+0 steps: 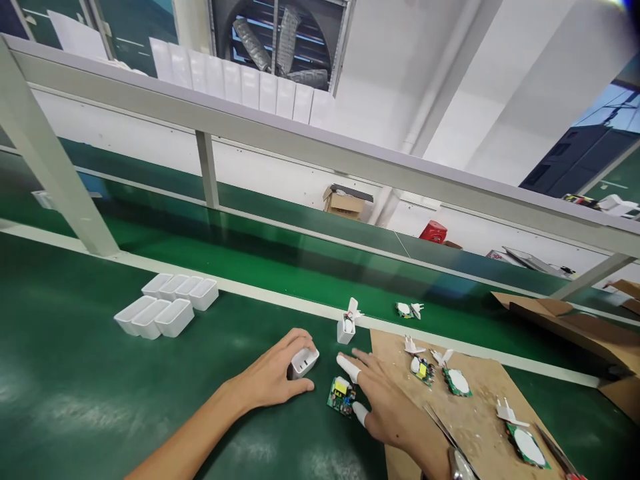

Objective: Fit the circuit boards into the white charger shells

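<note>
My left hand (273, 373) is closed around a white plastic charger housing (305, 362), with its slotted face showing. Just right of it, a green circuit board (342, 396) with a yellow transformer rests on the green work surface. My right hand (383, 403) is over the board's right side, thumb and fingers apart; white finger cots cover two of its tips. Whether it touches the board I cannot tell. Beyond both hands stands another white housing (346, 328) with a part sticking out of its top. Tweezers (450, 440) lie by my right wrist.
Several open white housings (175, 317) stand in rows at left. On a brown cardboard sheet (480, 413) are circuit boards (457, 382) with white plug pieces, and a red-handled tool (557, 450). Another board (405, 310) sits on the green belt (280, 267). A metal frame rail (320, 150) crosses above.
</note>
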Tool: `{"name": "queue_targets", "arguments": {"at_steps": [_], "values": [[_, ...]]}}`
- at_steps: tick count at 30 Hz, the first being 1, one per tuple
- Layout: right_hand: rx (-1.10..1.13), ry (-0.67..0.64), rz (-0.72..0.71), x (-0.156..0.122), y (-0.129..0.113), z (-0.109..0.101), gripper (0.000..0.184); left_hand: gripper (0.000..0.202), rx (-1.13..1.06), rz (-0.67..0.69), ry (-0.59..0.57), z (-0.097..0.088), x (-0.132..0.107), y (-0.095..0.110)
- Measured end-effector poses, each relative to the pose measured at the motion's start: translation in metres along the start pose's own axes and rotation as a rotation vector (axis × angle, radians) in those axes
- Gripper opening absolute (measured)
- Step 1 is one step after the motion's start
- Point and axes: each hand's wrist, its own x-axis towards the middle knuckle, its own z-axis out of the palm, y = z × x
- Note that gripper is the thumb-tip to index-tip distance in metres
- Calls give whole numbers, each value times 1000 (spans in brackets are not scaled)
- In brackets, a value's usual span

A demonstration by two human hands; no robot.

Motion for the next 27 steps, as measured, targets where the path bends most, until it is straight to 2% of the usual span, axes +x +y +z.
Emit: {"name": "queue_targets", "arguments": {"at_steps": [4,8,10,12,15,18,20,23,27], "values": [[27,-65,94,3,-3,5,76,93,-120,-87,-57,-1,-2,-3],[84,1,53,-2,1,21,66,110,-187,-150,-96,-1,-4,-6],[125,79,18,-4,4,26,67,109,-211,-179,-109,0,-4,-7],[195,143,50,-3,5,24,69,98,-216,-189,-108,1,-2,-8],[365,209,118,7,2,10,65,80,-216,-114,-80,0,1,-10],[541,272,127,17,0,2,60,80,-171,-63,-19,-7,3,-13],[611,312,157,21,1,7,60,83,-130,-70,29,-14,2,-14],[613,374,189,19,6,22,60,90,-112,-98,7,-19,0,-16],[516,427,191,14,10,31,54,85,-50,-202,41,-7,0,-20]]}}
